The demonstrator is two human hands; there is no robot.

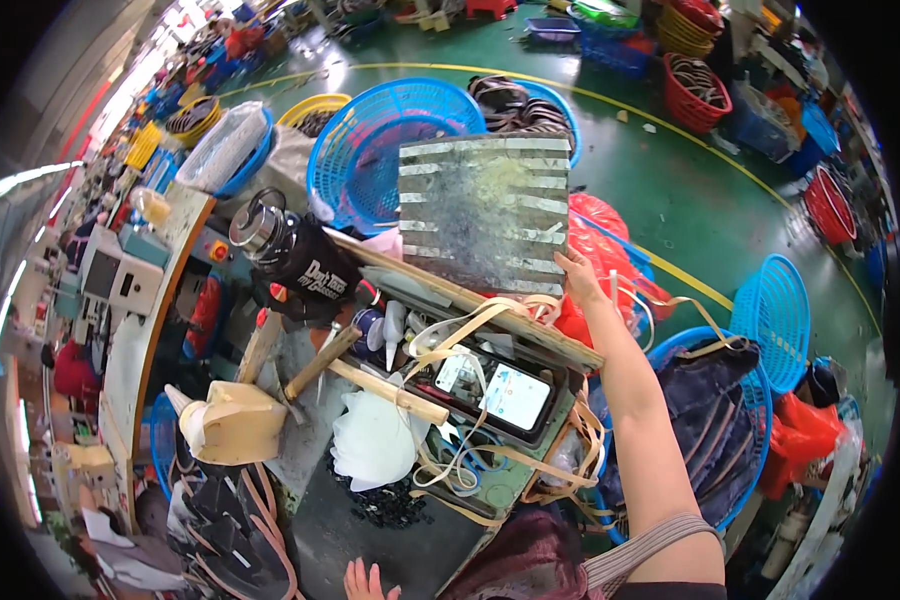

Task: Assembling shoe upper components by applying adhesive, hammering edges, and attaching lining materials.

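Note:
My right hand [577, 275] grips the lower right corner of a flat, dark grey board [470, 212] with pale strips across it, held up beyond the bench. Low in the picture, my left hand [368, 583] shows only its fingers, stretched out over a black mat [365, 545] and holding nothing. Ahead of it lie a heap of small black bits [395, 507] and a crumpled white plastic bag [372, 440]. A wooden-handled hammer [320, 362] and a lit phone [517, 398] rest farther up the bench.
A black bottle [305, 255] stands at the bench's left corner. Tan straps [560, 470] trail over its right side. Blue baskets [325, 165] stand beyond, another with dark pieces [690, 440] at right. A yellow foam block [232, 425] sits left.

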